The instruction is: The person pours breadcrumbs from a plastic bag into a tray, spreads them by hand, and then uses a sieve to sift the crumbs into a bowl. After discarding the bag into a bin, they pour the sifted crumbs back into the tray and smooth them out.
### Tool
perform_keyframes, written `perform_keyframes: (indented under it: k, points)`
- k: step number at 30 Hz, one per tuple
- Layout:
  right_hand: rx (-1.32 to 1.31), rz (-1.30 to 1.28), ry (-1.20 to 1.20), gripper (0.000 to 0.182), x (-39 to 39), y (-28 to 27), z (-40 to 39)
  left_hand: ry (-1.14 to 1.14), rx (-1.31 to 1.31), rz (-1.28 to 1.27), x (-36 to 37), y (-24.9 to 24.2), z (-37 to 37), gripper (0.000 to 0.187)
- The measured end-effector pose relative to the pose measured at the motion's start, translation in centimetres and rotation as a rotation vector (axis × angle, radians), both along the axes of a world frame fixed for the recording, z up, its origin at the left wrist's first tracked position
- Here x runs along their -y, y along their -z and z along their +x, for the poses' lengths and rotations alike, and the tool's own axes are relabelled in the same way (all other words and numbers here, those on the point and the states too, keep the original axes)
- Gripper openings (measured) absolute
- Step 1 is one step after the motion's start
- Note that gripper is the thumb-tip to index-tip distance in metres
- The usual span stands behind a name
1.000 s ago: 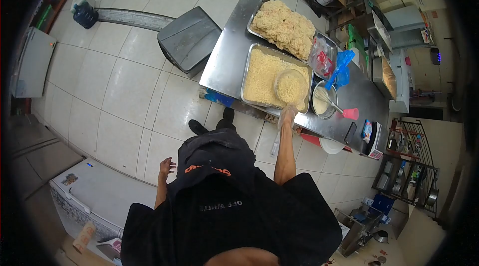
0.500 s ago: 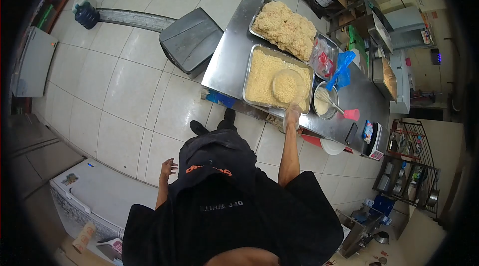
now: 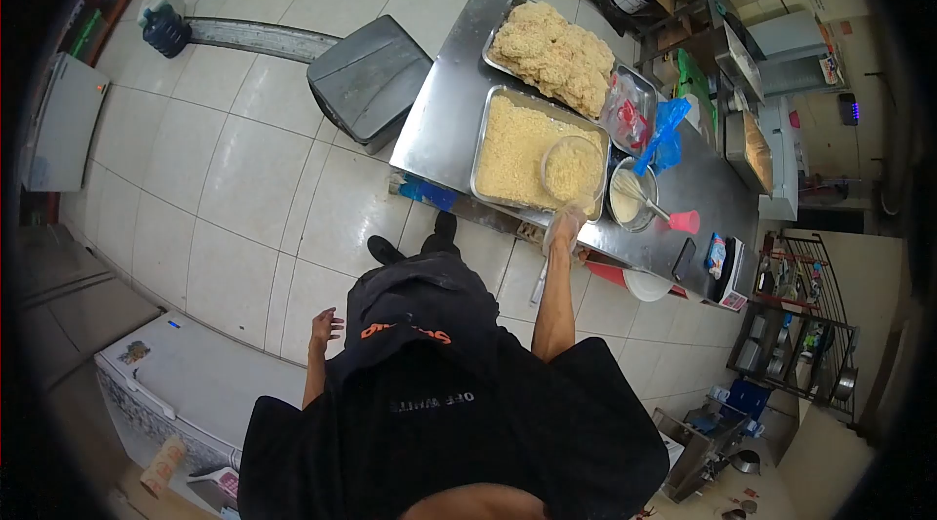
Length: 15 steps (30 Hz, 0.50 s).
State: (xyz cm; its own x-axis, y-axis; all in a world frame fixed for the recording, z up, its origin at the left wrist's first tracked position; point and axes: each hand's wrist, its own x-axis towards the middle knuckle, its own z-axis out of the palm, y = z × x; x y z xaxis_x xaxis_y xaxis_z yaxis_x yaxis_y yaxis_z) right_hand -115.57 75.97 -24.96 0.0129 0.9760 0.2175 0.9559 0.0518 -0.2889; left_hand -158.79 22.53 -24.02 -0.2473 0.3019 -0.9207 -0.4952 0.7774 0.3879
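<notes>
My right hand (image 3: 563, 226), in a clear plastic glove, is closed at the near rim of a breading tray. It grips what looks like a round strainer (image 3: 573, 169) with pale crumbs in it. The strainer lies over the right part of the metal tray (image 3: 475, 164), which is full of yellowish crumbs (image 3: 517, 135). My left hand (image 3: 327, 327) hangs at my side above the floor, fingers apart, holding nothing. Beside the tray stands a metal bowl (image 3: 652, 218) of pale batter with a whisk (image 3: 630, 186) leaning in it.
Behind the crumb tray is another tray heaped with breaded pieces (image 3: 556, 54). A tray with plastic bags (image 3: 625, 115) and a blue bag (image 3: 666, 135) sit to the right. A phone (image 3: 685, 260) lies near the table edge. A grey lidded bin (image 3: 371, 76) stands left; a chest freezer (image 3: 185, 364) is lower left.
The strainer has shifted slightly right, and the crumbs in it look lower or spread differently. My right hand has moved a little toward me. My left hand stays at my side.
</notes>
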Motion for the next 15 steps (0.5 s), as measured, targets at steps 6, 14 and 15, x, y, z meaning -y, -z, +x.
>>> perform_keyframes:
  k: [6,14,15]
  points:
    - [-0.537,0.087,0.055,0.014,0.8,-4.4,-1.8,0.0,-0.004,0.009,-0.2,-0.5,0.1,0.038]
    - [-1.072,-0.071,0.112,0.011,0.4,-3.9,-1.7,0.01,-0.011,-0.003,0.4,-0.4,0.0,0.037]
    - [-1.192,-0.088,0.119,0.017,0.4,-4.4,-1.4,0.017,-0.008,0.005,0.5,-0.5,0.0,0.037]
